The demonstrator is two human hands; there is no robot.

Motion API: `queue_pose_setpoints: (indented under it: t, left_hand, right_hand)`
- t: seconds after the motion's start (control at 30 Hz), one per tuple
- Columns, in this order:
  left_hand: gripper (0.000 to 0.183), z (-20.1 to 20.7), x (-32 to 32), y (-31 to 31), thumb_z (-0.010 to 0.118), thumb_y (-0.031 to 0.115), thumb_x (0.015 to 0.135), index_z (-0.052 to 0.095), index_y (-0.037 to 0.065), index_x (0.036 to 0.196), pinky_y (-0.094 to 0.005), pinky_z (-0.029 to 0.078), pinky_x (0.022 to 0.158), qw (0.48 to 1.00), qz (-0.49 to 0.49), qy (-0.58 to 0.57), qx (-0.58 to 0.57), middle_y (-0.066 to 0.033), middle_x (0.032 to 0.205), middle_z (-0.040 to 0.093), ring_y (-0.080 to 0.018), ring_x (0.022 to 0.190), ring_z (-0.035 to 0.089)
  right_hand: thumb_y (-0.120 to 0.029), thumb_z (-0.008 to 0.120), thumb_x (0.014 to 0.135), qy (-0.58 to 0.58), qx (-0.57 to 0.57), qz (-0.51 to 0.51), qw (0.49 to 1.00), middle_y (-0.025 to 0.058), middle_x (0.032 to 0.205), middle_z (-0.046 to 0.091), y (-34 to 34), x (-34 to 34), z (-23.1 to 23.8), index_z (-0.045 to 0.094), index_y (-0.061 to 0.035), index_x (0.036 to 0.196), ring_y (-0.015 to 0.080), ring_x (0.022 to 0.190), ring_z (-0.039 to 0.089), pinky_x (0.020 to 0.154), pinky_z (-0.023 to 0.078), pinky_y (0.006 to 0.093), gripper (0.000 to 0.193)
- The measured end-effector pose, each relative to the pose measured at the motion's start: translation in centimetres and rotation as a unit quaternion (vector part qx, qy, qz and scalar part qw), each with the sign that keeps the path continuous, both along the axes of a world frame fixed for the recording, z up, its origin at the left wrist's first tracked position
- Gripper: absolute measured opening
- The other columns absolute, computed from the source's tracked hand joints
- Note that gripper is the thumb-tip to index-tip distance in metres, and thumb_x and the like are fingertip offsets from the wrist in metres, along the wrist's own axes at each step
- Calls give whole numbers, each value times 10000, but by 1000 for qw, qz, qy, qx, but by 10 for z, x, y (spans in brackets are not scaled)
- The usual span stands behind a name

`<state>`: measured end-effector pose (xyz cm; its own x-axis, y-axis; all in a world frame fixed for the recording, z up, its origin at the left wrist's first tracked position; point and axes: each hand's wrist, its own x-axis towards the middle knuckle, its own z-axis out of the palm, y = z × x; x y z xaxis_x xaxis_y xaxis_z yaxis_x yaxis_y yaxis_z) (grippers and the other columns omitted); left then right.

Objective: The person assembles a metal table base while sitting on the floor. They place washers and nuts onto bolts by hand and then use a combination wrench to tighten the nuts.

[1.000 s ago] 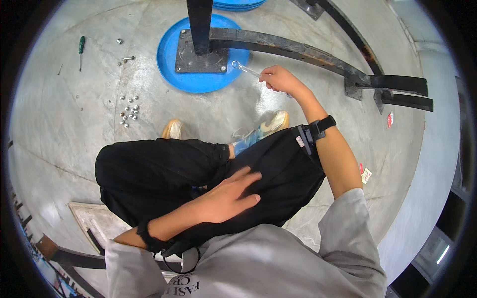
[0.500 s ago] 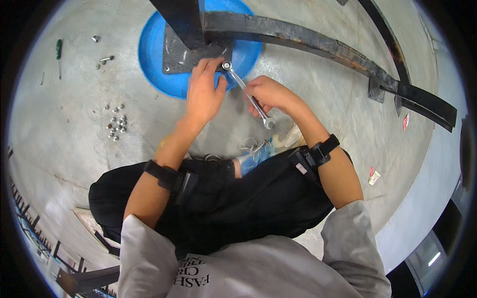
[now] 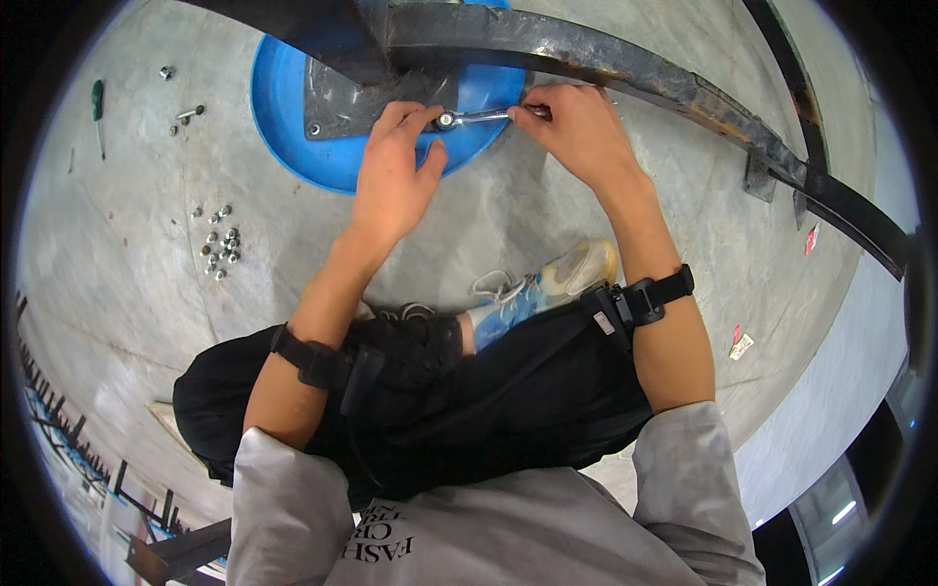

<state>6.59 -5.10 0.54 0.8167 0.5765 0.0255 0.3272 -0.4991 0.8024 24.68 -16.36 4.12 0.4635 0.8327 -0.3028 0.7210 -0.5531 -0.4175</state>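
Observation:
A combination wrench (image 3: 481,116) lies nearly level, its ring end seated at the edge of a black metal base plate (image 3: 337,98). My right hand (image 3: 581,127) is closed round the wrench's far end, below the curved bar. My left hand (image 3: 396,176) rests at the plate beside the ring end, fingers lightly bent and thumb apart; it does not wrap round the wrench. What sits inside the ring is too small to make out. The plate stands in a round blue tray (image 3: 269,122), with a black post (image 3: 337,29) rising from it.
A curved black metal bar (image 3: 586,49) arcs from the post to the right. On the floor at left lie several nuts (image 3: 231,244), a bolt (image 3: 191,111) and a green-handled screwdriver (image 3: 98,103). Small wrappers (image 3: 743,346) lie at right. My shoe (image 3: 547,288) is below the wrench.
My right hand has swung the wrench's free end up and away, from pointing toward me to pointing right. The left hand stays by the ring end. The view has shifted slightly.

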Motion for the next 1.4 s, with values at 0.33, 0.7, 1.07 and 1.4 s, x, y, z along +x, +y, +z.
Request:
queue_pose_setpoints:
  t: [0.33,0.7,1.07,1.4]
  left_hand:
    - [355,-3,4,3,514,-6,843,532,-38,1196,-279,462,810,958,64,-61,-272,-138,1087,599,-166,931,581]
    - [363,-7,2,10,475,-28,844,516,-69,1202,-259,425,909,941,62,-77,-323,-147,1132,587,-159,1006,567]
    - [370,-3,4,9,479,-43,802,555,-60,1164,-261,430,890,953,40,-55,-295,-120,1086,615,-151,988,563]
    - [330,1,3,9,492,-34,802,594,-50,1115,-259,444,861,965,44,-55,-252,-117,1115,594,-152,979,571]
  right_hand:
    - [-242,607,812,139,80,-94,983,148,620,591,-1,-8,19,670,-4,842,298,602,581,615,440,372,248]
    - [-159,532,870,378,-61,-54,922,69,694,608,-12,-26,-2,583,25,852,129,597,560,580,475,262,193]
    - [-114,517,835,513,-60,-137,845,130,797,646,5,-74,-8,592,55,927,192,663,667,561,526,283,206]
    - [-136,496,866,542,-109,-141,821,126,861,637,11,-78,-5,553,49,1003,189,733,655,680,524,294,237]
